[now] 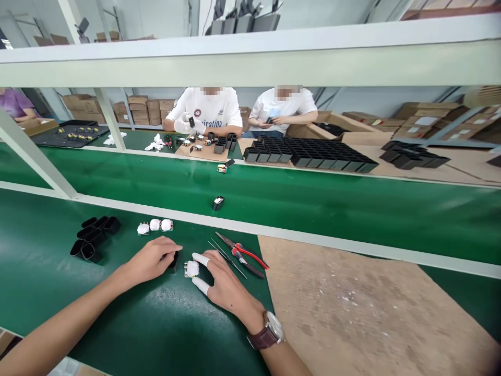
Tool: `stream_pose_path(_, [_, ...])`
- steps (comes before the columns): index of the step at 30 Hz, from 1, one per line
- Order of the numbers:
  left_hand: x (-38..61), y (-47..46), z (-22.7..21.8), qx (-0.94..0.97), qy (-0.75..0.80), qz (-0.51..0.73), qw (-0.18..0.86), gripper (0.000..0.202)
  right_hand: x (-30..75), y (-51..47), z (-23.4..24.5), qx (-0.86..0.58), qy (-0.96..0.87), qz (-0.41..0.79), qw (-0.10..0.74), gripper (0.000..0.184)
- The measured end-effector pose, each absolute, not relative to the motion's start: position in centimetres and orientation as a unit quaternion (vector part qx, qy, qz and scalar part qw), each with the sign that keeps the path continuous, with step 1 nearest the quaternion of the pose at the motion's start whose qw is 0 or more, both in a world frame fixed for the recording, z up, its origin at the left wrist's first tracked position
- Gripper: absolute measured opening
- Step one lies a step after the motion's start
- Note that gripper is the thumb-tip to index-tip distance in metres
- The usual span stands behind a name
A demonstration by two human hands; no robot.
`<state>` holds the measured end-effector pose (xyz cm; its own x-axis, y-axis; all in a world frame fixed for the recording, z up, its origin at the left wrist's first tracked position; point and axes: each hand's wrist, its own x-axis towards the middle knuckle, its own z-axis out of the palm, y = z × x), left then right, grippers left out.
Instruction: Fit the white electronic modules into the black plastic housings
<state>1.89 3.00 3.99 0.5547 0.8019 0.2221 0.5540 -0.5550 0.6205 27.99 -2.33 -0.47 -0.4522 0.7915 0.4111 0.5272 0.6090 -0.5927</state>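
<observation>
My left hand (158,257) is closed around a small black plastic case (174,262), whose lower part shows below the fingers. To its right lies a small circuit board (191,269) topped with a white blob. My right hand (223,279), with white finger cots on thumb and forefinger, has these two fingertips at opposite sides of that board. Further left stand several empty black cases (92,235) in a cluster. Three more white-topped circuit boards (155,225) sit in a row beyond my left hand.
Red-handled pliers (245,254) and tweezers (229,258) lie right of my hands, beside a cardboard sheet (332,297). A filled black case (218,203) is on the green belt (293,198) behind a pale rail. Two co-workers sit opposite, near rows of black cases (313,154).
</observation>
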Motion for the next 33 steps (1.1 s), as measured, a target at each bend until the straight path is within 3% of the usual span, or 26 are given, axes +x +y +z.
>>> stream_pose_path(5, [-0.2, 2.8, 3.0, 0.782, 0.43, 0.345, 0.292, 0.034, 27.9, -2.2, -0.9, -0.388, -0.836, 0.167, 0.352, 0.055])
stream_pose_path(8, [-0.8, 2.3, 2.4, 0.808, 0.397, 0.275, 0.336, 0.079, 27.4, -2.3, -0.6, -0.399, -0.821, 0.138, 0.385, 0.051])
stream_pose_path(10, [-0.5, 1.8, 1.7, 0.82, 0.389, 0.228, 0.352, 0.091, 27.1, -2.5, -0.2, -0.406, -0.803, 0.122, 0.419, 0.049])
stream_pose_path(14, [0.7, 0.9, 0.6, 0.824, 0.383, 0.213, 0.36, 0.079, 26.7, -3.3, 0.7, -0.383, -0.795, 0.121, 0.455, 0.054])
stream_pose_path(19, [1.1, 0.2, 1.1, 0.852, 0.345, 0.221, 0.326, 0.084, 26.2, -4.2, 0.9, -0.355, -0.807, 0.103, 0.461, 0.068])
stream_pose_path(33, [1.6, -0.1, 1.7, 0.869, 0.323, 0.219, 0.304, 0.084, 26.0, -4.2, 0.9, -0.362, -0.817, 0.111, 0.434, 0.067])
